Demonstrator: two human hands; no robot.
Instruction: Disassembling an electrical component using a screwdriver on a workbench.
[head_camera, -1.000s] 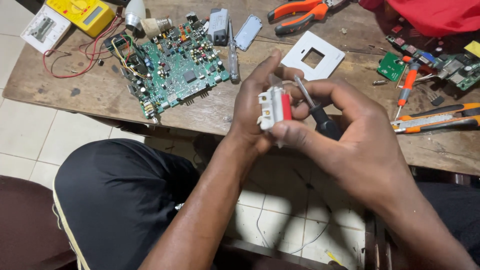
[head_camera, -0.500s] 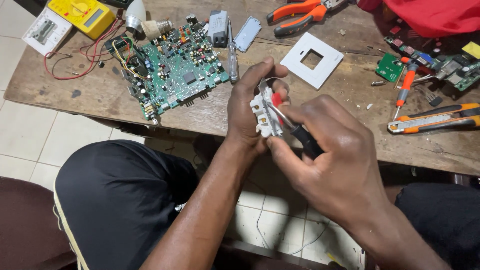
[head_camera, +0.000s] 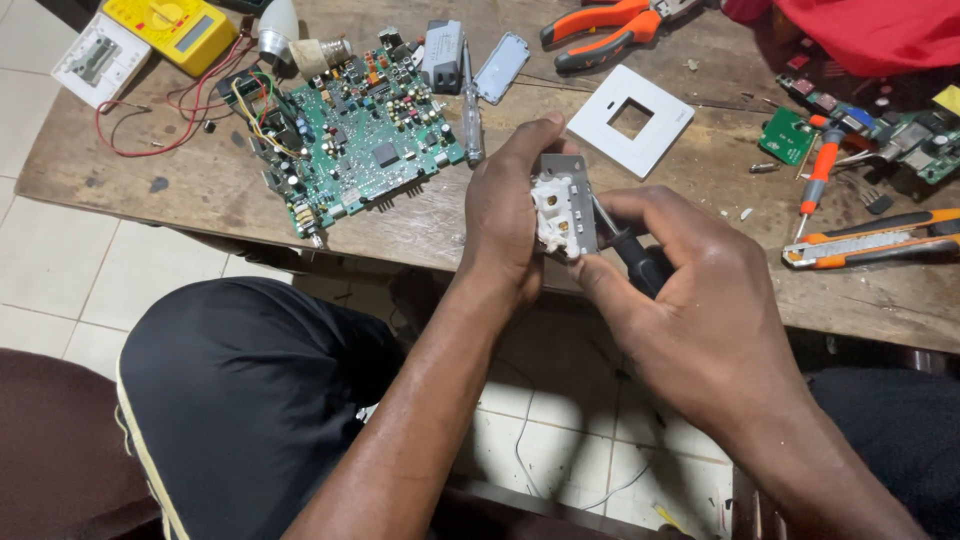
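Note:
My left hand (head_camera: 505, 215) grips a small white and grey switch module (head_camera: 561, 208) in front of the wooden table's near edge, its back side turned toward me. My right hand (head_camera: 690, 300) is closed around a black-handled screwdriver (head_camera: 635, 255), and the metal tip rests against the right side of the module. Both hands hover over my lap, just below the table edge.
On the wooden table (head_camera: 200, 190) lie a green circuit board (head_camera: 350, 135), a white square cover plate (head_camera: 630, 118), orange pliers (head_camera: 605, 25), a yellow multimeter (head_camera: 170, 25), a tester screwdriver (head_camera: 470, 100), an orange utility knife (head_camera: 870, 245), small boards (head_camera: 900, 135) and red cloth (head_camera: 860, 30).
The module has been turned in my left hand, so its red part no longer shows. My right hand shifted the screwdriver tip against the module's side.

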